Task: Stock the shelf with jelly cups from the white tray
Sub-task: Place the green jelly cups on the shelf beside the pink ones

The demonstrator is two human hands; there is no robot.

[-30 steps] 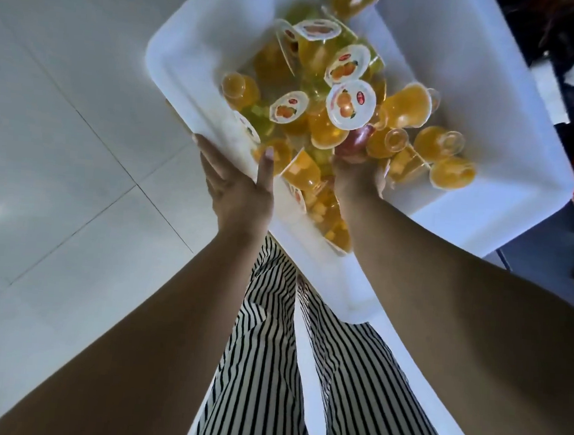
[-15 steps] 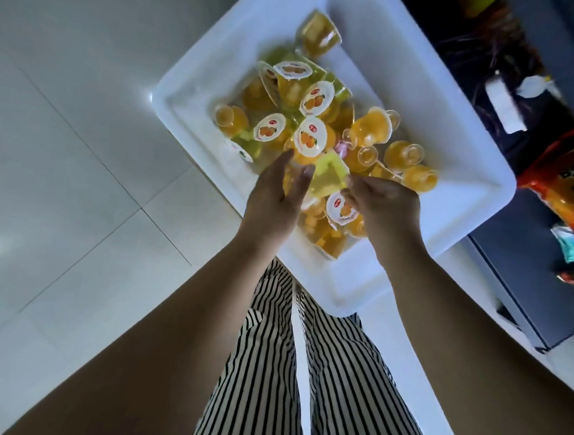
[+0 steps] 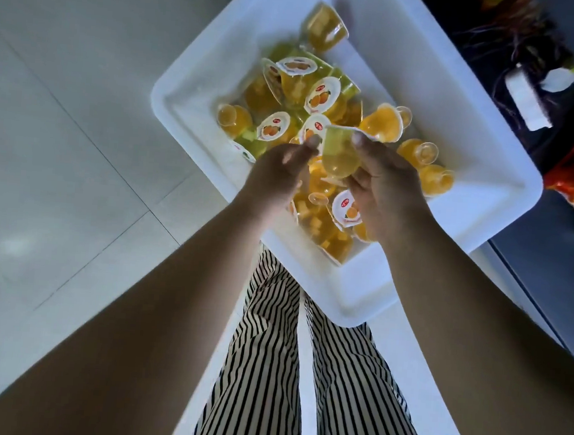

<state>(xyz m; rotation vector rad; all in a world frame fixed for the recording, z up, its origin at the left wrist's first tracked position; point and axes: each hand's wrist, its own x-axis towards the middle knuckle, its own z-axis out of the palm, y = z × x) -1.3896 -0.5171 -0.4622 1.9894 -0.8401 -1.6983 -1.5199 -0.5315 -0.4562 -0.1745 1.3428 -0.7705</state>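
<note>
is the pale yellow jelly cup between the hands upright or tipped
Tipped. The pale yellow jelly cup lies with its lid facing away and its narrow base toward the camera, held between the left hand and right hand.

There is one white tray [image 3: 200, 83] on the floor, and two hands above it: one left hand [image 3: 275, 178] and one right hand [image 3: 384, 187]. Between the two hands there is one pale yellow jelly cup [image 3: 338, 154]. In the tray lies a heap of jelly cups [image 3: 280, 107]; I count about twenty, but they overlap and an exact number I cannot give. Most are orange, and around four or five look green. About seven show their white printed lid upward. One orange cup [image 3: 323, 28] lies apart from the heap, at the far end of the tray. Two legs in striped trousers [image 3: 268, 353] stand below.
</note>
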